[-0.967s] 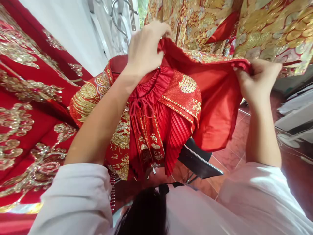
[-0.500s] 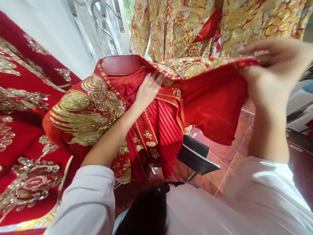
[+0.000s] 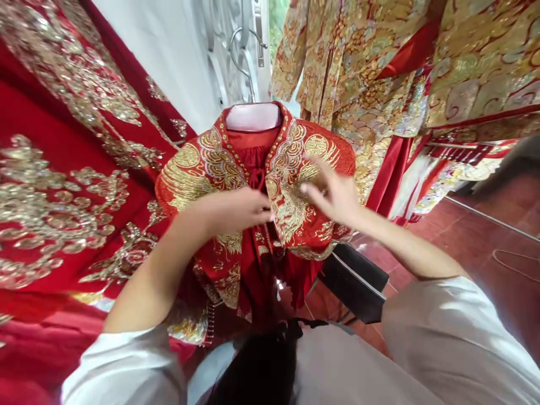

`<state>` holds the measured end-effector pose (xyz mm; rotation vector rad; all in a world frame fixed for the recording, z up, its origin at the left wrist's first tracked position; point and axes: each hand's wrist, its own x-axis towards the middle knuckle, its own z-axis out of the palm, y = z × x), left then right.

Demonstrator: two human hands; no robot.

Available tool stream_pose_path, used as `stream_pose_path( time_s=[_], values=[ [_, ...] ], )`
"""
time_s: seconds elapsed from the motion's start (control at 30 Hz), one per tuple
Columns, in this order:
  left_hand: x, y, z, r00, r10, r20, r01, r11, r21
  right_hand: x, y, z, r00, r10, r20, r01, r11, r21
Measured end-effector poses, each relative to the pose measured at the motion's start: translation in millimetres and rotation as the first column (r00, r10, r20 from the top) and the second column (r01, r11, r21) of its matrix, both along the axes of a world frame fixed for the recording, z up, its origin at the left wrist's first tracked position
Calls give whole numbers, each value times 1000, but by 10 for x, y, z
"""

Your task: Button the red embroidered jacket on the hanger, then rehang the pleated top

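A red jacket with gold embroidery hangs on a hanger, its two front panels apart at the middle over a red inner garment. My left hand reaches across the left panel, its slightly blurred fingers closed at the inner edge of the right panel. Over that panel's embroidered chest is my right hand, thumb and fingers spread. Whether its fingertips touch the cloth, I cannot tell. The pale collar insert shows inside the neckline.
Red garments with beaded gold trim hang close on the left. Gold-patterned robes fill the back right. Behind the jacket are white metal bars. A black chair stands low right on the red tiled floor.
The right panel, held out wide by my right hand before, now lies down against the front. My right hand has come inward and let go; my left hand has moved lower. The view has turned rightward.
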<state>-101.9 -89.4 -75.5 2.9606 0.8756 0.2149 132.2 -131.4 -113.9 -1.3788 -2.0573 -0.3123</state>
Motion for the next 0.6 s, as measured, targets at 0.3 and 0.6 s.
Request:
stream_pose_path(
  time_s=[0.3,0.6],
  values=[
    [-167,579,548,788,435,436,-504,862,50,138,1260,706,940,322,-108,-309,943,125],
    [-72,713,748,592,400,700,-511,858,-58,134,1491,811,772,415,-482,-360,910,207]
  ],
)
